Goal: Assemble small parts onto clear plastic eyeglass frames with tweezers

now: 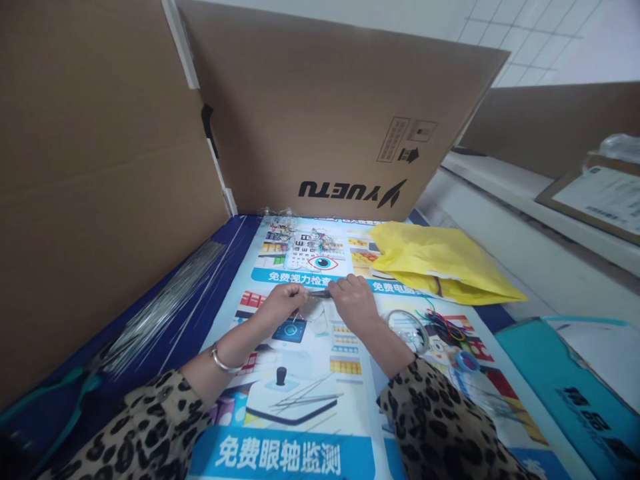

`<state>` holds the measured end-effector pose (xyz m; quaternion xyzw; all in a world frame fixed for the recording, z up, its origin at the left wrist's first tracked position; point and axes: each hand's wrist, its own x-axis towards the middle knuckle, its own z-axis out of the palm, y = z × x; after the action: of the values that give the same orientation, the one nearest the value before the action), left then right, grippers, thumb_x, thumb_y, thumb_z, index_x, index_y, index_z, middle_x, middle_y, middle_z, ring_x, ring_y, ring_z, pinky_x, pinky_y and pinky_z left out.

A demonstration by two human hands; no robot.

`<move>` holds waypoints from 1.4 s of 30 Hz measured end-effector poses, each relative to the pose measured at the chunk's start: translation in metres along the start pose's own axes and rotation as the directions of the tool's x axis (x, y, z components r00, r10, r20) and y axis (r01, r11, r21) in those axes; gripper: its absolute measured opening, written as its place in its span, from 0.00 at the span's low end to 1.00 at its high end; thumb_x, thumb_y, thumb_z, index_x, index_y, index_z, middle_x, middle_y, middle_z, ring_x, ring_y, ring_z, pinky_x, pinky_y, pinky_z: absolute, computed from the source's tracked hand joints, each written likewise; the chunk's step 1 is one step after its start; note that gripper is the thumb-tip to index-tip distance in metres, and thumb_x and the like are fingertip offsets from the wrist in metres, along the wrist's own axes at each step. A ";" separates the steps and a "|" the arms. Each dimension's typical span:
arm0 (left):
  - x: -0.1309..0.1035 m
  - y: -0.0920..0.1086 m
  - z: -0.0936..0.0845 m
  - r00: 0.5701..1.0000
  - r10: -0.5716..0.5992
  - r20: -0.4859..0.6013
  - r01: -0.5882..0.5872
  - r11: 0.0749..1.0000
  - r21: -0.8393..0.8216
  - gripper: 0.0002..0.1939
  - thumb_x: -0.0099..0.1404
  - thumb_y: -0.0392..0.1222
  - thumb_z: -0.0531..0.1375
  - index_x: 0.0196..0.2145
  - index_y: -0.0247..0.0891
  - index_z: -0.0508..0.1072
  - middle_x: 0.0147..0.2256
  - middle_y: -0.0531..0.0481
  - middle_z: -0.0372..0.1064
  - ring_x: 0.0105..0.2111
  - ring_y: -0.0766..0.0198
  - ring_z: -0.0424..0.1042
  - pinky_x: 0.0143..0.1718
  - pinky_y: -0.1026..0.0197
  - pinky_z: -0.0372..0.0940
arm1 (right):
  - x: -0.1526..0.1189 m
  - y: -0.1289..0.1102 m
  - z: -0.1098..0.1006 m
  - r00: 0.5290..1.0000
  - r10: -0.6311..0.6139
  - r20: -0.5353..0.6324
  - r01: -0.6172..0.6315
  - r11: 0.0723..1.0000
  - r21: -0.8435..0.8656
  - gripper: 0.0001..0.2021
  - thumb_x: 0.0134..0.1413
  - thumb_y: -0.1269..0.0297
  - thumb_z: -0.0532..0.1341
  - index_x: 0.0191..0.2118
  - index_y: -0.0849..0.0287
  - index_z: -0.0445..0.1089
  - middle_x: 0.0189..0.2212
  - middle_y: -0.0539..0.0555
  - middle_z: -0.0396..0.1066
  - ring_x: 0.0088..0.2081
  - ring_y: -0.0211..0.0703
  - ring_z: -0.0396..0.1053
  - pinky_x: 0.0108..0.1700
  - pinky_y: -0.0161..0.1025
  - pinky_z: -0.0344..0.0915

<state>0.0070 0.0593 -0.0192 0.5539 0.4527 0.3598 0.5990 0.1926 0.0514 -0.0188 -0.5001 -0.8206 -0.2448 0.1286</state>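
My left hand (286, 303) and my right hand (355, 301) meet above the middle of the printed sheet. From my closed right fingers a slim dark metal tool (319, 293), like the tip of tweezers or small pliers, points toward my left hand. The fingers of my left hand are pinched together at the tool's tip. Below them hangs a thin bent wire (323, 327); which hand grips it I cannot tell. Nearest to my right forearm is a round clear ring-shaped item (410, 331). Several straight thin wires (303, 400) lie in front of my hands.
Cardboard panels (300, 113) stand behind and at left. Along the left lie a wire bundle (165, 300) and teal-handled pliers (60, 407). To the right are a yellow bag (435, 257), coloured cords (445, 327), a small blue reel (467, 362) and a teal box (565, 393).
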 end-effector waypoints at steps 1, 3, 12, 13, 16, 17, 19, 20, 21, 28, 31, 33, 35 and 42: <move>0.000 0.000 0.000 1.000 0.006 0.000 -0.006 1.000 0.002 0.09 0.51 0.42 0.57 0.22 0.34 0.65 0.17 0.57 0.58 0.16 0.74 0.55 0.18 0.69 0.50 | 0.000 0.000 0.001 1.000 0.008 -0.005 -0.008 1.000 0.011 0.06 0.54 0.70 0.53 0.34 0.59 0.67 0.25 0.53 0.65 0.33 0.44 0.56 0.35 0.41 0.45; 0.000 0.000 0.000 1.000 0.011 -0.009 -0.011 1.000 -0.003 0.09 0.51 0.43 0.58 0.22 0.34 0.65 0.17 0.57 0.58 0.16 0.74 0.55 0.18 0.69 0.50 | -0.001 0.002 0.004 0.999 0.037 -0.011 -0.037 0.998 0.046 0.06 0.53 0.70 0.54 0.34 0.59 0.68 0.26 0.53 0.66 0.33 0.43 0.56 0.36 0.41 0.46; 0.000 0.001 0.000 0.995 -0.021 -0.095 0.014 0.997 -0.075 0.08 0.52 0.44 0.58 0.26 0.36 0.65 0.15 0.58 0.56 0.15 0.73 0.56 0.17 0.69 0.51 | -0.006 0.011 0.011 0.967 0.233 -0.107 -0.191 0.932 0.307 0.08 0.51 0.70 0.54 0.35 0.59 0.70 0.27 0.52 0.68 0.33 0.41 0.58 0.37 0.38 0.49; 0.000 0.002 0.000 0.994 -0.026 -0.108 0.018 0.997 -0.075 0.08 0.52 0.44 0.58 0.26 0.36 0.65 0.15 0.59 0.56 0.15 0.73 0.56 0.17 0.69 0.52 | -0.006 0.011 0.010 0.971 0.202 -0.128 -0.157 0.941 0.300 0.09 0.51 0.70 0.54 0.36 0.59 0.70 0.27 0.53 0.68 0.34 0.42 0.57 0.37 0.38 0.49; 0.000 0.001 0.002 0.993 -0.016 -0.117 0.009 0.998 -0.057 0.08 0.52 0.44 0.57 0.26 0.36 0.65 0.15 0.59 0.56 0.15 0.73 0.56 0.17 0.69 0.51 | -0.006 0.006 0.005 0.988 0.086 -0.126 -0.060 0.979 0.197 0.08 0.51 0.70 0.55 0.36 0.58 0.70 0.26 0.53 0.66 0.33 0.42 0.56 0.37 0.39 0.48; 0.000 0.000 0.002 0.993 -0.004 -0.115 -0.002 0.999 -0.049 0.09 0.52 0.44 0.57 0.25 0.36 0.64 0.15 0.59 0.56 0.15 0.73 0.56 0.17 0.69 0.51 | -0.006 0.005 0.003 0.993 0.054 -0.107 -0.038 0.988 0.150 0.07 0.51 0.70 0.55 0.35 0.58 0.70 0.25 0.53 0.65 0.33 0.43 0.55 0.37 0.40 0.48; 0.001 -0.001 0.004 0.994 0.018 -0.110 -0.022 0.999 -0.040 0.09 0.52 0.44 0.57 0.24 0.36 0.63 0.16 0.59 0.56 0.15 0.74 0.56 0.17 0.69 0.52 | -0.005 0.004 -0.001 0.998 0.016 -0.067 -0.011 0.997 0.071 0.07 0.51 0.70 0.55 0.34 0.59 0.69 0.25 0.53 0.64 0.33 0.43 0.54 0.37 0.41 0.47; 0.001 -0.002 0.004 0.994 0.021 -0.110 -0.025 0.999 -0.039 0.09 0.52 0.44 0.58 0.24 0.36 0.63 0.16 0.59 0.56 0.15 0.74 0.56 0.18 0.69 0.52 | -0.005 0.003 -0.002 0.999 0.009 -0.053 -0.006 0.999 0.046 0.07 0.52 0.70 0.54 0.33 0.59 0.69 0.25 0.54 0.64 0.33 0.43 0.54 0.37 0.41 0.47; 0.001 -0.002 0.004 0.994 0.019 -0.110 -0.024 0.999 -0.041 0.09 0.51 0.44 0.58 0.24 0.36 0.63 0.16 0.59 0.56 0.14 0.74 0.56 0.18 0.69 0.52 | -0.005 0.003 -0.003 0.999 0.007 -0.045 -0.006 1.000 0.029 0.07 0.52 0.70 0.54 0.34 0.59 0.69 0.26 0.54 0.64 0.33 0.43 0.54 0.38 0.41 0.47; 0.001 -0.001 0.003 0.992 -0.002 -0.127 -0.002 0.999 -0.032 0.07 0.52 0.42 0.56 0.24 0.36 0.64 0.15 0.58 0.58 0.15 0.73 0.56 0.17 0.70 0.52 | -0.008 0.012 0.002 0.993 0.101 -0.057 -0.098 0.994 0.052 0.08 0.51 0.70 0.54 0.35 0.58 0.69 0.25 0.54 0.64 0.34 0.44 0.54 0.38 0.41 0.46; 0.001 0.000 0.002 0.990 -0.009 -0.139 0.006 1.000 -0.023 0.08 0.52 0.43 0.56 0.25 0.36 0.65 0.15 0.57 0.59 0.15 0.73 0.57 0.17 0.69 0.53 | -0.010 0.018 0.005 0.994 0.104 -0.043 -0.102 0.994 0.038 0.08 0.51 0.71 0.54 0.35 0.58 0.70 0.25 0.54 0.64 0.34 0.44 0.54 0.37 0.41 0.46; 0.001 0.001 0.001 0.990 -0.006 -0.138 0.005 1.000 -0.014 0.08 0.52 0.44 0.56 0.25 0.36 0.65 0.14 0.57 0.59 0.14 0.72 0.57 0.17 0.69 0.54 | -0.011 0.021 0.005 0.994 0.100 -0.049 -0.099 0.995 0.012 0.08 0.51 0.71 0.54 0.34 0.59 0.70 0.25 0.54 0.64 0.34 0.44 0.55 0.37 0.41 0.46; 0.001 0.002 0.001 0.991 0.004 -0.132 -0.005 1.000 -0.008 0.08 0.51 0.44 0.56 0.24 0.35 0.65 0.14 0.57 0.58 0.14 0.72 0.57 0.17 0.69 0.53 | -0.011 0.022 0.006 0.996 0.079 -0.048 -0.079 0.997 -0.002 0.08 0.51 0.71 0.54 0.34 0.59 0.70 0.24 0.54 0.64 0.33 0.43 0.55 0.36 0.40 0.46; 0.001 -0.002 0.001 0.995 0.043 -0.093 -0.039 0.998 0.048 0.06 0.51 0.42 0.56 0.23 0.36 0.65 0.15 0.58 0.57 0.16 0.72 0.56 0.18 0.70 0.53 | -0.012 0.022 0.007 0.997 0.050 -0.051 -0.049 0.999 0.021 0.07 0.51 0.72 0.54 0.33 0.59 0.69 0.22 0.52 0.65 0.29 0.40 0.57 0.34 0.38 0.47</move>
<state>0.0079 0.0595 -0.0215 0.5593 0.4770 0.3872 0.5566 0.2175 0.0546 -0.0240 -0.5124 -0.8069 -0.2460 0.1605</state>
